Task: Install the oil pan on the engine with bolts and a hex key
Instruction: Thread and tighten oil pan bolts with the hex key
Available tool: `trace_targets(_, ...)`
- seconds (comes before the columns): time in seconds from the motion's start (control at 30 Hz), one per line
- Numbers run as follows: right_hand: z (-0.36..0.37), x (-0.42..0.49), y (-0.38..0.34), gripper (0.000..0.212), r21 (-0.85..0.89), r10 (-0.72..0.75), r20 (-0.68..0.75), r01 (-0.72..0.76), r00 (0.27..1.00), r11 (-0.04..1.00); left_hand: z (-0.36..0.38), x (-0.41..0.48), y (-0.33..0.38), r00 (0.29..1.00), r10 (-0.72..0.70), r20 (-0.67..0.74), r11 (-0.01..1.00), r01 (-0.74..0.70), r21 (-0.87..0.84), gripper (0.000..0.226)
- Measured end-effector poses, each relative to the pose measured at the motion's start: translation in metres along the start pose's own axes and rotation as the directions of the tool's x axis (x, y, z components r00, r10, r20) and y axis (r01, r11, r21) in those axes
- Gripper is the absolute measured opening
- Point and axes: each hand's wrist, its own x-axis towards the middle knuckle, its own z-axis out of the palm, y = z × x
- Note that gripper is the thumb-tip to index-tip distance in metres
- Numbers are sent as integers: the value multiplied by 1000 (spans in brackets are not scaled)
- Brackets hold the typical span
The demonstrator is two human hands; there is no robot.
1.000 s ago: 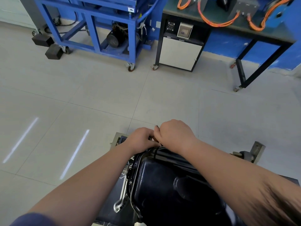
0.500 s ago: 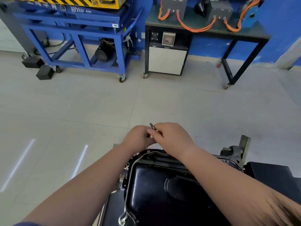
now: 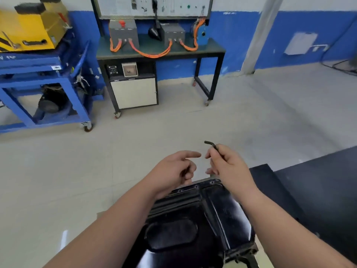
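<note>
The right hand (image 3: 229,167) pinches a black L-shaped hex key (image 3: 212,144), now parted from the left hand (image 3: 172,169) above the glossy black oil pan (image 3: 193,219). Left index points, other fingers curled.

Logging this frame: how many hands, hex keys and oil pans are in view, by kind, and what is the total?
hands: 2 (left hand, right hand)
hex key: 1, held in the right hand
oil pan: 1, black
total: 4
</note>
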Motion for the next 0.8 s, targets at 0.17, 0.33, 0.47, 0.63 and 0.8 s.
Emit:
trace_targets(0.17, -40, -24, 9, 35, 191, 91, -71, -76, 993, 979, 29, 10, -4, 979, 64, 192, 980, -98, 176, 25)
trace_targets(0.33, -76, -43, 12, 29, 93, 119, -109, -109, 987, 990, 59, 21, -14, 982, 35, 187, 925, -103, 366, 11)
trace_targets(0.47, -102, -47, 16, 27, -45, 112, -186, -122, 976, 992, 79, 31, -27, 984, 26, 174, 906, -97, 412, 11)
trace_targets(0.63, -114, -44, 26, 33, -11, 122, -288, -131, 950, 991, 84, 45, -37, 985, 34, 170, 866, -114, 488, 18)
trace_targets(0.8, -110, -60, 47, 31, 39, 235, -327, -235, 915, 971, 79, 45, -47, 979, 6, 201, 819, -120, 561, 22)
